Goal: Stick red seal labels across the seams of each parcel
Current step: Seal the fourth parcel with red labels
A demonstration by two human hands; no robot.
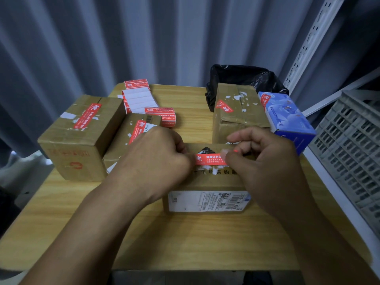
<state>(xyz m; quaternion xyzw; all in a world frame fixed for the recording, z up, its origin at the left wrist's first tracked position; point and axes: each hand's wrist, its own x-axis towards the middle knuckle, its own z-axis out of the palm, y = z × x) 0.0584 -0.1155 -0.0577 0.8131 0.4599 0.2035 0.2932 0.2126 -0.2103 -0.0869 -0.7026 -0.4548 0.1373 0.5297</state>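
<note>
The step in hand is laying a label [209, 159] on the near parcel [207, 179], mid-desk [61, 212]. The left hand [156, 161] pinches its left end and the right hand [265, 163] its right end (fingers curled). Next, I judge, it needs lowering square across the seam, hidden here, then pressing flat.

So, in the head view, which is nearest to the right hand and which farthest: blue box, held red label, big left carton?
1. Red label: pinched by the right hand, centre.
2. Blue box: just beyond it, on the right.
3. Big carton: far left.
</note>
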